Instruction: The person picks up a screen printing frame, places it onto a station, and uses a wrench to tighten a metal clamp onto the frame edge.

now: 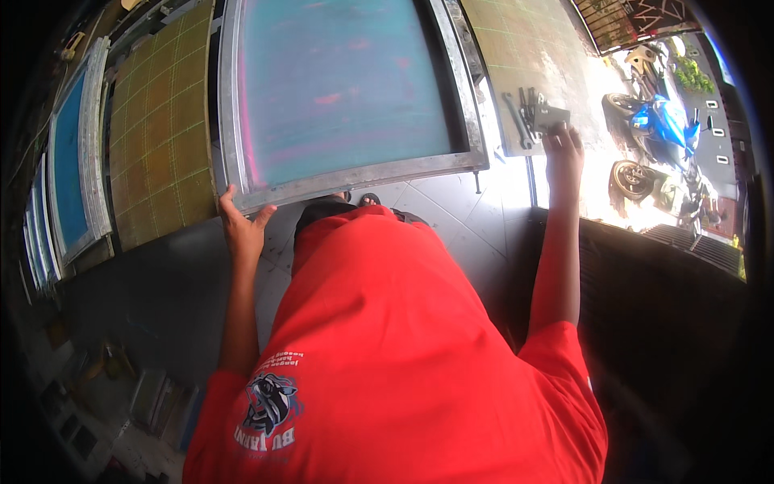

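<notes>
A large screen printing frame (355, 168) lies ahead of me, with a pale metal rim and a teal mesh (347, 81) marked by pink smears. My left hand (242, 227) grips its near left corner, index finger along the side and thumb at the front edge. To the right, my right hand (564, 149) has its fingers bent against the edge of a small dark flat plate (550, 115), which it seems to pinch. Just left of that plate, several wrenches (520, 119) rest on the board; their far ends are hard to make out.
A yellowish board with a grid of lines (161, 121) is left of the frame, and another blue-mesh screen (71, 153) stands beyond it. A bolt (477, 182) hangs under the frame's right corner. Beyond the right-hand board (532, 48) stands a blue motorcycle (665, 125).
</notes>
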